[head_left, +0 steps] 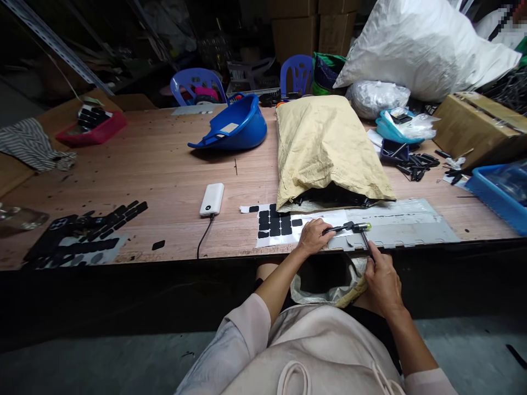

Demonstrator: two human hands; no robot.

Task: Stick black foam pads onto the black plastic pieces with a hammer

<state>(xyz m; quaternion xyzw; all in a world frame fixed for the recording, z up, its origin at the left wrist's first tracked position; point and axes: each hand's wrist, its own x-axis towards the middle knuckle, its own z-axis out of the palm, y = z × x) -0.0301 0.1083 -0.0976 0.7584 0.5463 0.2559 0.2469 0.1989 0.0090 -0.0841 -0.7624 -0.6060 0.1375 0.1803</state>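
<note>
My left hand (315,236) is closed on one end of a slim black part (339,227), which lies low over the table's front edge. My right hand (385,281) grips the handle of a small hammer (365,236) with a yellow-green tip. The hammer's head is by the far end of the black part; I cannot tell whether they touch. Under both lies a grey plate (424,222). Left of it, a white sheet carries black rounded stickers (274,222). Just behind, a yellowish sack (329,148) lies with its mouth open, showing black pieces inside.
A white power bank (212,199) with a cable lies left of the sheet. Behind it stands a blue scoop-shaped basket (242,123). Black pieces (418,164) and a blue tray (498,192) are at right. An open bag (300,293) sits below the table edge at my lap.
</note>
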